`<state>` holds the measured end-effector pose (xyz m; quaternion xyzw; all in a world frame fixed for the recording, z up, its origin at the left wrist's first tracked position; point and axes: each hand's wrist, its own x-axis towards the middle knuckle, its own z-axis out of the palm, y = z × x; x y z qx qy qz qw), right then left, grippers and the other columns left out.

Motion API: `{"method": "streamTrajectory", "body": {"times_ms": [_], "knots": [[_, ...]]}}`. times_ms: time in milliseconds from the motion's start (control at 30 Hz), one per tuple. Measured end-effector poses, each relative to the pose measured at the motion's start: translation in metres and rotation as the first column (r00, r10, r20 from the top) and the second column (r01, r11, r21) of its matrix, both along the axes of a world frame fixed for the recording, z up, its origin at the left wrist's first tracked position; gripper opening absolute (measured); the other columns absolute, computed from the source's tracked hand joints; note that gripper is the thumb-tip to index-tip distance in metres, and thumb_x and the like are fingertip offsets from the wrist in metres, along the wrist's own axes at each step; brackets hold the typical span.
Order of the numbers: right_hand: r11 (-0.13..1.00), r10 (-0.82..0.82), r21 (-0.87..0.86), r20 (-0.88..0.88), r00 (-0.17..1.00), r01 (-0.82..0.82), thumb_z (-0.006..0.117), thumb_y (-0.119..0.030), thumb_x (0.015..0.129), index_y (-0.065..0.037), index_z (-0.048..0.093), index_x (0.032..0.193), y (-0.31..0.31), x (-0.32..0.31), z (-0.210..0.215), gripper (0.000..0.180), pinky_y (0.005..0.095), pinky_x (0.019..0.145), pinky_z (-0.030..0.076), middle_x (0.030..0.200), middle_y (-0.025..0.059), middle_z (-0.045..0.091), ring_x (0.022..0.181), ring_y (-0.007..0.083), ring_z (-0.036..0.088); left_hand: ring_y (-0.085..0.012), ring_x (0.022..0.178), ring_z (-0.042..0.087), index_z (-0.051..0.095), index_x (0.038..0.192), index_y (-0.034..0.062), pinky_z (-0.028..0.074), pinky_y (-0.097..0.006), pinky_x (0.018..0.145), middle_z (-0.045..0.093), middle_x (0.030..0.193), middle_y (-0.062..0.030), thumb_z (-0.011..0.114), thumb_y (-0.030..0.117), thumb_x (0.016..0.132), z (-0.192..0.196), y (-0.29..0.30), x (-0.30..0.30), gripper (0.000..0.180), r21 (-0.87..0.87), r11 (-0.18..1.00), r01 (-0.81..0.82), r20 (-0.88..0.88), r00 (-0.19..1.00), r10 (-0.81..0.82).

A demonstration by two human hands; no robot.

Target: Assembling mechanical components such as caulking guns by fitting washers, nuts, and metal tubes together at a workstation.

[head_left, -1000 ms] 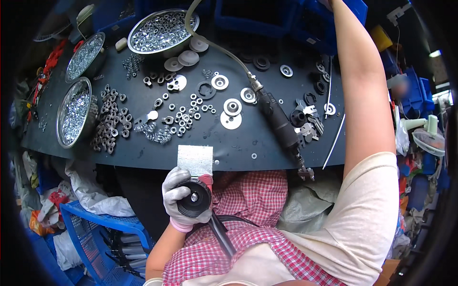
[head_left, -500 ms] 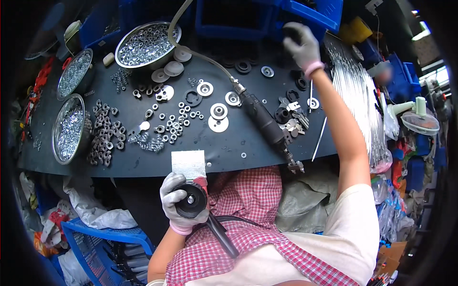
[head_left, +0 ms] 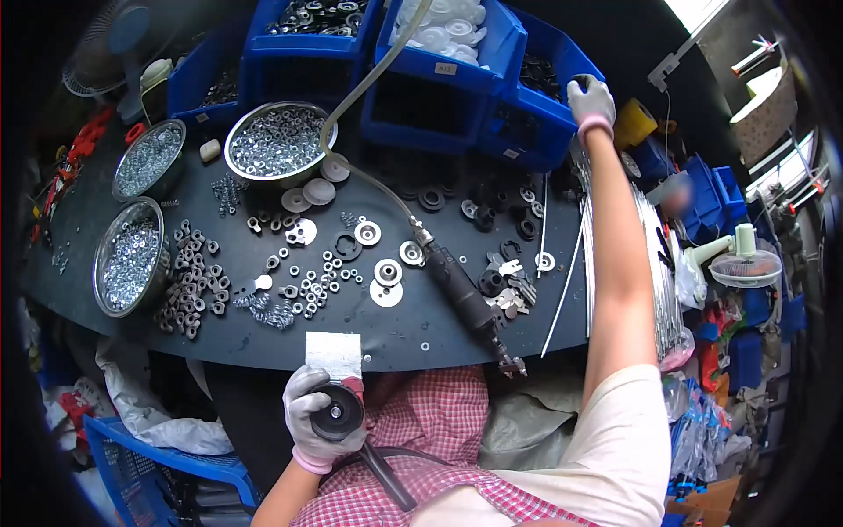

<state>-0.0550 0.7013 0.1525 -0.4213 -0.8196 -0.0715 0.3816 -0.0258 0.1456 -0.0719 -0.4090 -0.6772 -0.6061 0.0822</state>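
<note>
My left hand (head_left: 309,422), in a grey glove with a pink cuff, is closed around a black round disc (head_left: 338,411) with a shiny bolt at its centre. A black tube (head_left: 386,474) slants down from the disc across my apron. Just beyond that hand, a pale metal plate (head_left: 334,354) juts over the table edge. My right arm stretches far forward; its gloved hand (head_left: 592,104) is at the rim of a blue bin (head_left: 551,104) of dark parts. Its fingers are curled around something dark that I cannot make out.
A black air tool (head_left: 461,294) on a hose lies mid-table. Steel bowls of nuts (head_left: 277,145) stand at the left, near loose nuts and springs. Washers, flanged discs (head_left: 387,272) and black rings lie around. Long metal rods (head_left: 606,255) are at the right, with blue bins behind.
My right hand has moved from above the table's far side outward to the blue bin. The view has tilted up, showing more bins. My left hand still holds the disc.
</note>
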Motion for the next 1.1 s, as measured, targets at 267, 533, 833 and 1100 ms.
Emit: {"method": "streamTrajectory", "body": {"times_ms": [267,533,833,1100], "knots": [[0.707,0.274,-0.707,0.292,0.916,0.014,0.063,-0.037,0.086,-0.01,0.065,0.114,0.08,-0.047,0.003,0.039,0.0393,0.093,0.045,0.11,0.0175,0.065,0.106,0.0287,0.061,-0.0325,0.109,0.053,0.047,0.108,0.0133,0.042,-0.045,0.097,0.053,0.114,-0.0133,0.081,0.054,0.064,-0.006,0.009,0.0,0.069,0.062,0.998,0.014,0.025,1.0,-0.016],[0.835,0.324,-0.55,0.471,0.821,-0.014,0.067,-0.026,0.083,-0.009,0.065,0.107,0.134,-0.08,0.003,0.029,0.0385,0.086,0.048,0.098,0.0157,0.065,0.096,0.0268,0.063,-0.0319,0.109,0.053,0.049,0.109,0.015,0.041,-0.046,0.097,0.053,0.115,-0.0133,0.077,0.065,0.063,-0.006,0.011,0.0,0.073,0.102,0.994,0.034,0.06,0.997,-0.04],[0.962,0.225,-0.214,0.279,0.933,-0.168,0.07,-0.021,0.08,-0.008,0.065,0.099,0.1,-0.076,-0.036,0.023,0.0398,0.082,0.049,0.092,0.0151,0.065,0.088,0.0281,0.063,-0.0341,0.103,0.057,0.045,0.103,0.0144,0.046,-0.048,0.093,0.054,0.109,-0.0124,0.081,0.027,0.059,0.0,0.008,0.0,0.059,0.042,0.999,-0.019,0.011,1.0,0.019],[0.762,0.616,-0.007,-0.302,0.728,-0.648,0.069,-0.019,0.083,-0.009,0.067,0.099,-0.049,0.02,-0.102,0.019,0.0349,0.081,0.05,0.092,0.0116,0.069,0.089,0.0238,0.067,-0.0325,0.11,0.052,0.047,0.11,0.0129,0.042,-0.044,0.096,0.053,0.116,-0.0153,0.078,0.058,0.067,-0.002,0.005,0.002,0.07,0.07,0.997,0.02,0.033,0.999,-0.022]]}}
